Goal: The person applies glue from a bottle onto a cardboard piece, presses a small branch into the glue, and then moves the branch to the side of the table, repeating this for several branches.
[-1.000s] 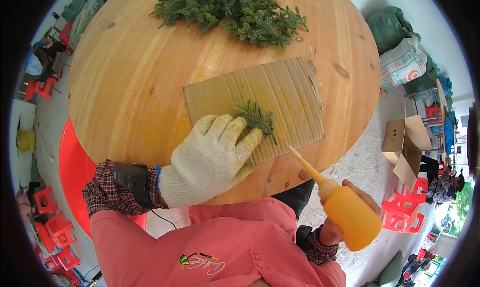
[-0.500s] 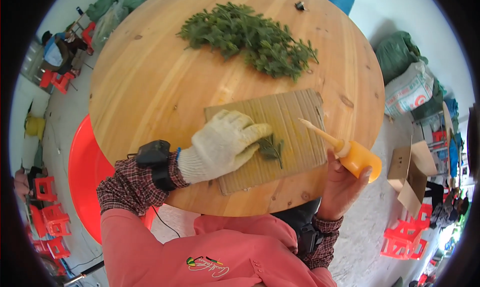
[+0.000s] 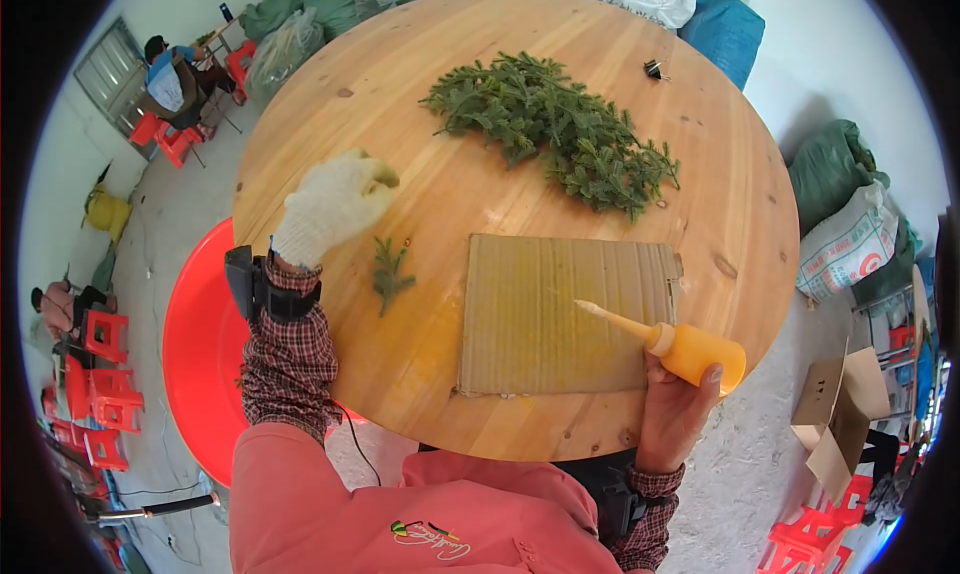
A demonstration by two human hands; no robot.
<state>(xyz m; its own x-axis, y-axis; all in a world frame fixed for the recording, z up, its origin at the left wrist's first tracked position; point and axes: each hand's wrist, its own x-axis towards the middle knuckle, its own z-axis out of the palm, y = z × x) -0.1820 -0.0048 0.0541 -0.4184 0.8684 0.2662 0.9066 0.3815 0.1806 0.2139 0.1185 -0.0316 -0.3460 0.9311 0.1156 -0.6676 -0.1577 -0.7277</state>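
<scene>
A work glove covers my left hand (image 3: 338,206), raised over the left part of the round wooden table, its fingers loosely bent and apart, holding nothing that I can see. Just below it a small green artificial sprig (image 3: 391,272) is apart from the fingers. My bare right hand (image 3: 675,414) grips an orange squeeze bottle (image 3: 704,358) with a long pale nozzle. The bottle lies tilted, nozzle pointing left over a flat piece of corrugated cardboard (image 3: 560,324), which has yellowish stains. Farther back lies a pile of green sprigs (image 3: 560,129).
A black binder clip (image 3: 654,71) lies near the far edge of the wooden table (image 3: 420,394). On the left below the table is a large red basin (image 3: 200,344). Stuffed sacks (image 3: 850,239) and an open carton (image 3: 840,414) stand to the right. People sit farther off at left.
My left hand has moved left and away from me, off the cardboard, and let go of the sprig. My right hand still holds the bottle. The cardboard lies at a different angle in view.
</scene>
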